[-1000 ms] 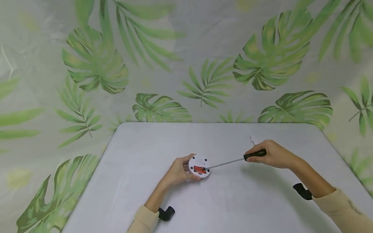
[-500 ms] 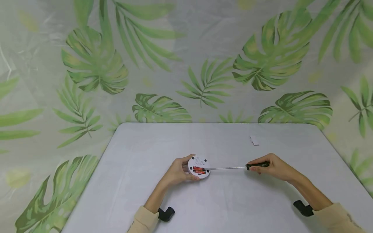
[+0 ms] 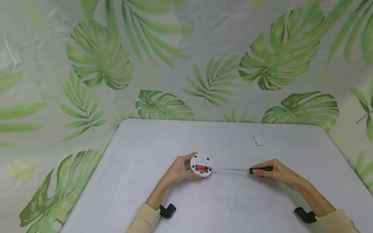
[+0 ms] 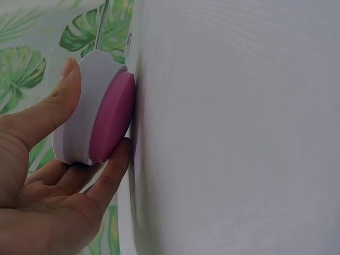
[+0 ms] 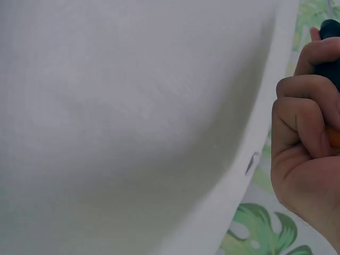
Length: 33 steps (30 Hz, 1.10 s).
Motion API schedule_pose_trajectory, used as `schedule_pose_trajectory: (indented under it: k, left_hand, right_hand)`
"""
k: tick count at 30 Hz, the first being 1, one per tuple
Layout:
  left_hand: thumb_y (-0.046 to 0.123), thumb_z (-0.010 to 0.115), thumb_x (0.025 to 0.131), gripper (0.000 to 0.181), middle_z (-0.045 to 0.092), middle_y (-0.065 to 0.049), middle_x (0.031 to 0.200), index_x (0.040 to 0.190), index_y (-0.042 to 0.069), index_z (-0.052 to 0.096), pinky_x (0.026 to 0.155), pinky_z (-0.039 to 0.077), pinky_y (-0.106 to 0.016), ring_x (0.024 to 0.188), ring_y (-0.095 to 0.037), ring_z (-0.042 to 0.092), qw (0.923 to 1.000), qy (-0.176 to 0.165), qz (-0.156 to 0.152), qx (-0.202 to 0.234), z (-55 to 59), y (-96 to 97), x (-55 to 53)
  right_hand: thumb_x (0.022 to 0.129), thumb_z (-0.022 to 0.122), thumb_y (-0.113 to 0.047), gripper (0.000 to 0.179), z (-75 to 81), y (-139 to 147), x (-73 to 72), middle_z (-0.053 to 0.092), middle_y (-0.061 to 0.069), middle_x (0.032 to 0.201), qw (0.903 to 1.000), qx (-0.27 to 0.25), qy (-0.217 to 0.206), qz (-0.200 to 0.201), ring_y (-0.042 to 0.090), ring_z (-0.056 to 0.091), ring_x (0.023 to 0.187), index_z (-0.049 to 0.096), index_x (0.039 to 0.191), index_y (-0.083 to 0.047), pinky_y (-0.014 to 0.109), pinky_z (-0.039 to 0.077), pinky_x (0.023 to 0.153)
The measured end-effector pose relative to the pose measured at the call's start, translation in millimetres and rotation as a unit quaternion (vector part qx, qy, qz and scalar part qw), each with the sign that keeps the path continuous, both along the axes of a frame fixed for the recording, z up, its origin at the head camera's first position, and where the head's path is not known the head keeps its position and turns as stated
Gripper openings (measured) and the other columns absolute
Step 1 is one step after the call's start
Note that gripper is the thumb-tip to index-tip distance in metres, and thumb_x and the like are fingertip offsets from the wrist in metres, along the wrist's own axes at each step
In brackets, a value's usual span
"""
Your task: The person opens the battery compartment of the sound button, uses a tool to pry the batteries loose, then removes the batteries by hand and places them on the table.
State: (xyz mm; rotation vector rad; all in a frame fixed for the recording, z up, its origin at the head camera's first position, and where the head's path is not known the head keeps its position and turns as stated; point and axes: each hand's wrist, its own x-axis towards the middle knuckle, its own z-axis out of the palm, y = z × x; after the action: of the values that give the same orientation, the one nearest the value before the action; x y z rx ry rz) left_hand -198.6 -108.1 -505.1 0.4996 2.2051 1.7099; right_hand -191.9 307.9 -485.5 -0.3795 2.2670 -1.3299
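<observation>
My left hand (image 3: 178,170) grips a round white push-button buzzer (image 3: 201,158) by its edge, its underside turned up toward the head camera. Two red batteries (image 3: 201,168) lie side by side in its uncovered compartment, below a patch of speaker holes. From the left wrist, the pink dome (image 4: 114,117) of the buzzer faces the table, with the thumb on the white body and fingers beneath. A long screwdriver (image 3: 230,169) is held by its black handle in my right hand (image 3: 281,173). Its tip reaches the right end of the batteries. An orange handle end (image 5: 333,137) shows between the curled fingers.
A small flat white piece (image 3: 257,140) lies on the white table (image 3: 163,136) toward the back right. Behind the far table edge hangs a leaf-patterned sheet (image 3: 163,105). Black wrist mounts (image 3: 167,211) stick out beside both sleeves.
My right hand has come down toward the front of the table, bringing the screwdriver shaft from a slant to nearly level. The left hand keeps its hold on the buzzer.
</observation>
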Motion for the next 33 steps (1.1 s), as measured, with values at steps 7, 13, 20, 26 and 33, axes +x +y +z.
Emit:
schedule_pose_trajectory:
  k: [7,13,20,26,33]
  left_hand:
    - [-0.005,0.089,0.075,0.09,0.053,-0.025,0.152,0.153,-0.004,0.045,0.096,0.061,-0.027,0.122,-0.035,0.068,1.0,-0.008,0.0,-0.002,1.1,-0.9,1.1]
    - [-0.003,0.089,0.075,0.089,0.053,-0.024,0.153,0.153,-0.004,0.045,0.096,0.06,-0.026,0.122,-0.035,0.068,1.0,-0.007,-0.001,-0.006,2.8,-1.1,1.3]
    - [-0.003,0.089,0.075,0.089,0.055,-0.024,0.15,0.153,-0.003,0.046,0.095,0.061,-0.027,0.12,-0.033,0.069,1.0,-0.005,-0.003,0.001,4.3,-2.5,0.6]
    - [-0.003,0.089,0.076,0.088,0.058,-0.023,0.147,0.152,-0.001,0.047,0.095,0.061,-0.027,0.119,-0.031,0.069,1.0,-0.006,-0.007,0.002,2.8,-5.2,-0.2]
    - [-0.003,0.089,0.076,0.091,0.057,-0.025,0.147,0.154,-0.001,0.044,0.09,0.062,-0.024,0.115,-0.03,0.072,0.9998,-0.016,-0.006,-0.004,1.7,-4.8,-1.0]
  right_hand:
    - [0.103,0.064,-0.027,0.045,-4.2,1,4.4,0.062,-0.001,0.079,0.9998,0.005,-0.017,-0.008,0.008,0.026,0.056,0.065,0.135,0.005,0.029,0.026,0.047]
    - [0.103,0.065,-0.027,0.044,-2.2,2,7.1,0.063,-0.002,0.077,0.9997,0.006,-0.014,-0.016,0.007,0.027,0.054,0.066,0.134,0.005,0.028,0.029,0.045]
    - [0.102,0.066,-0.025,0.039,1.9,-2,8.3,0.066,0.0,0.078,0.9997,0.007,0.018,-0.018,0.004,0.034,0.058,0.07,0.129,0.003,0.026,0.035,0.049]
    - [0.102,0.067,-0.026,0.039,7.3,-5,10.2,0.068,0.004,0.08,0.999,0.019,0.03,-0.027,0.007,0.043,0.063,0.071,0.13,0.0,0.026,0.041,0.055]
    - [0.102,0.067,-0.026,0.039,10.8,-4,13.1,0.07,0.008,0.082,0.9987,0.025,0.034,-0.029,0.009,0.046,0.066,0.071,0.13,0.0,0.027,0.041,0.056]
